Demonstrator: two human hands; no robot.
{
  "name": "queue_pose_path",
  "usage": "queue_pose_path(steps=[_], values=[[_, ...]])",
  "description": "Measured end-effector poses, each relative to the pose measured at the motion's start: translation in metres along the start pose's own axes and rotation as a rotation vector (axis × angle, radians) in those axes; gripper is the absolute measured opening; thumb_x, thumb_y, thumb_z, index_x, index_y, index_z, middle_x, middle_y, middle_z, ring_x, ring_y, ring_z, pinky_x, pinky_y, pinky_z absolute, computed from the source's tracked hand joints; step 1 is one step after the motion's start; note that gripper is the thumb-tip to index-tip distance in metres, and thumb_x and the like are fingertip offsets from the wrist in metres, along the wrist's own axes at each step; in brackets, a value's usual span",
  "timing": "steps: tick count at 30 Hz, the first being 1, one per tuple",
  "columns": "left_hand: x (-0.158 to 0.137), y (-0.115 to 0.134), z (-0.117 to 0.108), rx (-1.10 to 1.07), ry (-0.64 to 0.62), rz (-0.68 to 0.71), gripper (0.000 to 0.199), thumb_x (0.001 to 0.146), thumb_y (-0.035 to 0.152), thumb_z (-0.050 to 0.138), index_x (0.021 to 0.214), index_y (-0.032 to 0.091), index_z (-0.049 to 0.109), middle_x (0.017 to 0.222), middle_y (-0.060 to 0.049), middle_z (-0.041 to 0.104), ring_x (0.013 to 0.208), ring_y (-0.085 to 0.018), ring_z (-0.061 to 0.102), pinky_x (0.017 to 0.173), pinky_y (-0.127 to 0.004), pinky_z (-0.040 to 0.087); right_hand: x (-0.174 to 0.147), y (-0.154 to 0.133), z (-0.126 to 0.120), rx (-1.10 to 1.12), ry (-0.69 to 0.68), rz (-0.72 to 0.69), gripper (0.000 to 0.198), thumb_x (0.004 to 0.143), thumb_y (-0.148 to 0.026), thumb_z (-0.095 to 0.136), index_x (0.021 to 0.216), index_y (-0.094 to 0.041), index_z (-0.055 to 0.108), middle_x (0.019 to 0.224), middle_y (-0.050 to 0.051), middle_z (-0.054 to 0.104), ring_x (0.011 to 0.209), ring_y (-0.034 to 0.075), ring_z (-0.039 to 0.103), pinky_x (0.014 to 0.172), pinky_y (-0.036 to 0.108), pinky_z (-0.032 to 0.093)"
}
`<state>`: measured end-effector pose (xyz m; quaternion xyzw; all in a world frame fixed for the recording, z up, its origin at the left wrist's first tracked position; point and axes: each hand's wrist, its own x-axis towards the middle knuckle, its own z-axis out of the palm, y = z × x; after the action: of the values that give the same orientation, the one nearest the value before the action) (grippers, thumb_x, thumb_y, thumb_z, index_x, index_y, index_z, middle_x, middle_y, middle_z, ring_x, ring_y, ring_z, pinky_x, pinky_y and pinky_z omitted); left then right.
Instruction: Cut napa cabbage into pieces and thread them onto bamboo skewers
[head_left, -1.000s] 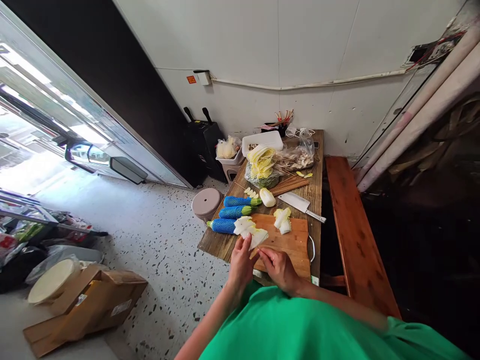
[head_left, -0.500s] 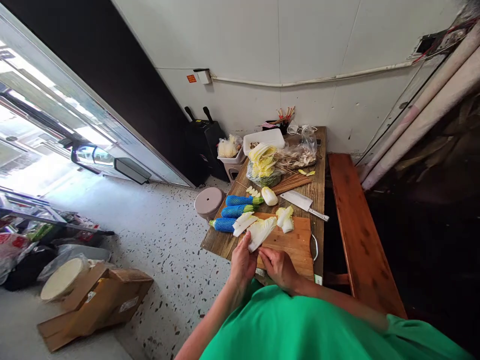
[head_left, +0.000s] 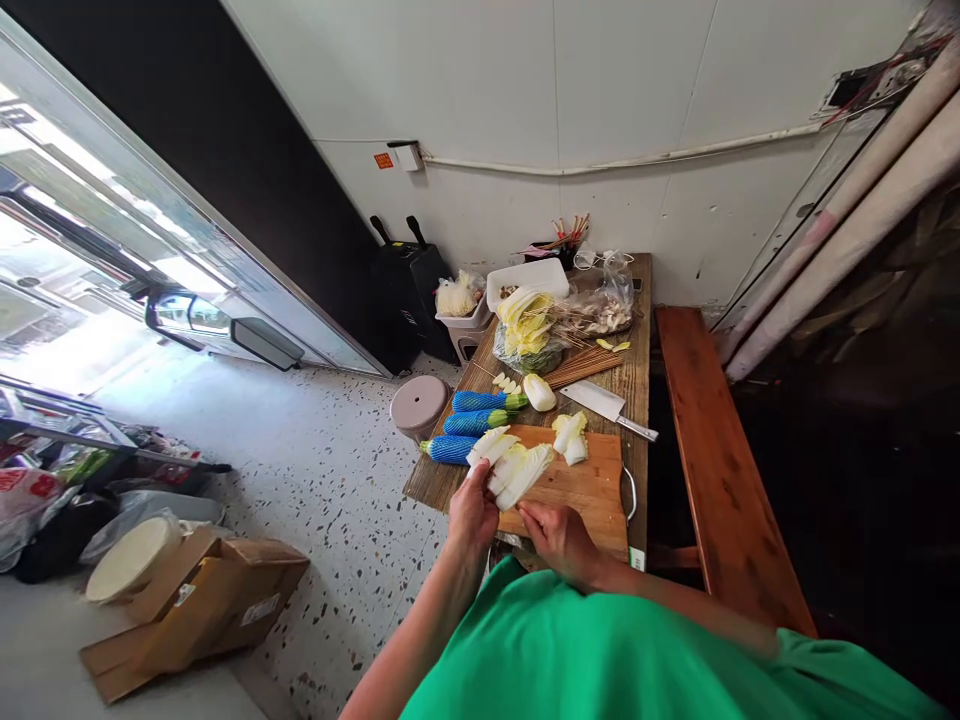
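Note:
Over the near edge of the wooden cutting board (head_left: 592,500), my left hand (head_left: 474,510) pinches a pale napa cabbage leaf (head_left: 525,475) between thumb and fingers. Other leaf pieces overlap it on the left, so where one ends is hard to make out. Just right of the leaf's base is my right hand (head_left: 561,538), fingers curled and pressed together; anything thin inside them is hidden. On the board's far side rests another cabbage leaf piece (head_left: 571,438). Behind it lie a small peeled cabbage heart (head_left: 538,392) and a cleaver (head_left: 600,402).
Netted blue-wrapped zucchini (head_left: 476,422) lie left of the board. Farther back are bamboo skewers (head_left: 589,366), a pile of cabbage leaves (head_left: 525,318), a white tub (head_left: 529,280) and bagged mushrooms (head_left: 607,315). A stool (head_left: 418,404) stands left, a red-brown bench (head_left: 720,450) right.
My left hand has moved a little left, away from my right hand. Its thumb now lies over the left-hand leaf pieces as well. My right hand has barely moved.

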<state>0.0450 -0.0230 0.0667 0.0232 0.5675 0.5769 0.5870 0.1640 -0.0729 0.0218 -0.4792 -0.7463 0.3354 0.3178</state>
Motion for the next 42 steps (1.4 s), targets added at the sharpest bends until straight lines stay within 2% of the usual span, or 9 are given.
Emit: queue_pose_path(steps=[5, 10, 16, 22, 27, 29, 32, 38, 42], values=[[-0.002, -0.001, -0.002, -0.029, -0.062, -0.015, 0.012, 0.077, 0.012, 0.058, 0.087, 0.01, 0.064, 0.081, -0.009, 0.07, 0.07, -0.017, 0.067, 0.07, -0.028, 0.055, 0.0, 0.001, -0.001, -0.006, -0.001, 0.002, 0.032, 0.092, -0.025, 0.033, 0.088, -0.017, 0.064, 0.079, 0.007, 0.068, 0.071, 0.016, 0.063, 0.063, 0.022, 0.039], [0.007, 0.007, -0.009, -0.033, -0.075, -0.087, 0.027, 0.078, 0.036, 0.06, 0.09, 0.012, 0.063, 0.079, -0.009, 0.069, 0.072, -0.02, 0.066, 0.07, -0.033, 0.055, 0.0, 0.003, -0.002, -0.021, -0.014, 0.006, 0.031, 0.091, -0.025, 0.035, 0.089, -0.018, 0.065, 0.079, 0.007, 0.069, 0.071, 0.017, 0.063, 0.063, 0.023, 0.039], [0.023, 0.013, -0.011, 0.054, 0.028, 0.036, 0.007, 0.076, 0.017, 0.061, 0.081, 0.012, 0.061, 0.071, -0.007, 0.067, 0.06, -0.018, 0.064, 0.061, -0.033, 0.054, -0.003, 0.0, -0.008, -0.021, -0.053, -0.005, 0.032, 0.091, -0.026, 0.033, 0.085, -0.017, 0.063, 0.075, 0.007, 0.068, 0.068, 0.016, 0.061, 0.059, 0.023, 0.035], [0.022, 0.003, -0.011, 0.138, 0.046, 0.065, 0.006, 0.076, 0.017, 0.06, 0.078, 0.011, 0.061, 0.07, -0.007, 0.066, 0.055, -0.015, 0.061, 0.054, -0.029, 0.053, -0.005, -0.001, -0.011, 0.053, -0.064, 0.048, 0.03, 0.09, -0.025, 0.035, 0.081, -0.017, 0.062, 0.072, 0.007, 0.065, 0.065, 0.016, 0.058, 0.059, 0.024, 0.033], [0.025, 0.007, -0.014, 0.165, 0.061, 0.098, 0.021, 0.078, 0.035, 0.058, 0.09, 0.018, 0.061, 0.092, -0.007, 0.065, 0.08, -0.018, 0.064, 0.068, -0.031, 0.052, 0.004, 0.005, -0.016, 0.232, -0.073, 0.121, 0.031, 0.089, -0.031, 0.036, 0.081, -0.015, 0.062, 0.068, 0.005, 0.061, 0.064, 0.015, 0.055, 0.058, 0.024, 0.034], [0.025, 0.017, -0.017, 0.193, 0.002, 0.158, 0.024, 0.079, 0.036, 0.057, 0.098, 0.022, 0.062, 0.107, -0.007, 0.063, 0.103, -0.017, 0.057, 0.08, -0.029, 0.048, 0.012, 0.011, -0.026, 0.344, -0.124, 0.154, 0.036, 0.09, -0.036, 0.033, 0.085, -0.014, 0.061, 0.057, 0.001, 0.054, 0.053, 0.012, 0.05, 0.05, 0.022, 0.034], [0.02, 0.038, -0.021, 0.308, -0.252, 0.23, 0.028, 0.07, 0.02, 0.068, 0.098, 0.02, 0.065, 0.116, -0.006, 0.061, 0.121, -0.017, 0.044, 0.095, -0.022, 0.037, 0.023, 0.023, -0.05, 0.497, -0.278, 0.191, 0.042, 0.09, -0.042, 0.03, 0.088, -0.012, 0.06, 0.04, -0.009, 0.035, 0.032, 0.006, 0.029, 0.035, 0.018, 0.025], [0.01, 0.071, -0.01, 0.48, -0.657, 0.031, 0.061, 0.043, 0.0, 0.079, 0.101, 0.017, 0.066, 0.106, -0.013, 0.065, 0.11, -0.029, 0.053, 0.091, -0.034, 0.043, 0.039, 0.038, -0.101, 1.13, -0.686, 0.373, 0.025, 0.085, -0.037, 0.047, 0.087, -0.013, 0.055, 0.036, -0.015, 0.029, 0.023, 0.002, 0.012, 0.026, 0.014, 0.016], [0.013, 0.082, 0.002, 0.285, -0.704, 0.0, 0.085, 0.039, 0.004, 0.082, 0.117, 0.025, 0.056, 0.102, -0.012, 0.067, 0.101, -0.03, 0.059, 0.082, -0.038, 0.047, 0.044, 0.037, -0.119, 1.245, -0.683, 0.382, 0.019, 0.088, -0.032, 0.044, 0.09, -0.014, 0.052, 0.035, -0.016, 0.025, 0.024, 0.001, 0.007, 0.028, 0.013, 0.015]])
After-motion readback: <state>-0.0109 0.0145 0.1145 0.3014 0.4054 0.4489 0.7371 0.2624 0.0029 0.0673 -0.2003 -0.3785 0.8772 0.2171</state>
